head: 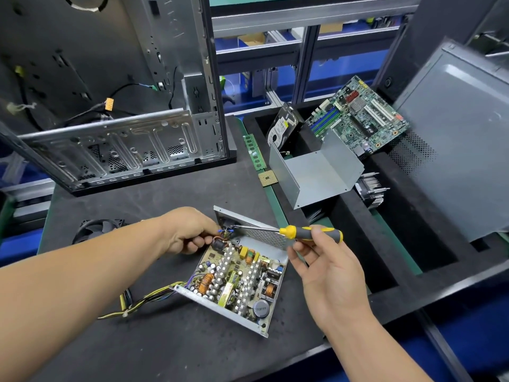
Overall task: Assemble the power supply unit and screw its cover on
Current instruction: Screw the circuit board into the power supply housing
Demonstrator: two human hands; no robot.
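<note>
Screwdriver (303, 232) was up and level, pinched at its yellow-and-grey handle by the right hand (327, 268), fingers curled round the grip, the shaft reaching left so the tip met the upper corner of the open power supply unit (239, 279). The left hand (190, 232) was down at that same corner, fingers curled in against the wiring and the rear wall; exactly what they pinched, a screw or a wire, could not be told from here. The two hands stood apart, joined only by the tool's line.

The unit lay on the dark mat (137, 205) near the bench's front edge, turned on a diagonal, its circuit board bare to the air and its cable bundle (143, 301) trailing off to the left. The cover (314, 172), a bent grey sheet-metal shell, sat well apart up to the right, leaning on the foam tray (413, 260), not yet fitted.

By the look of it the unit would handle as a stiff, fairly weighty tray, but the coils and capacitors on top seemed fragile, so the sheet-metal side walls were the sensible places to hold. The cover looked light and rigid with thin edges, best taken by its flat flanks.
</note>
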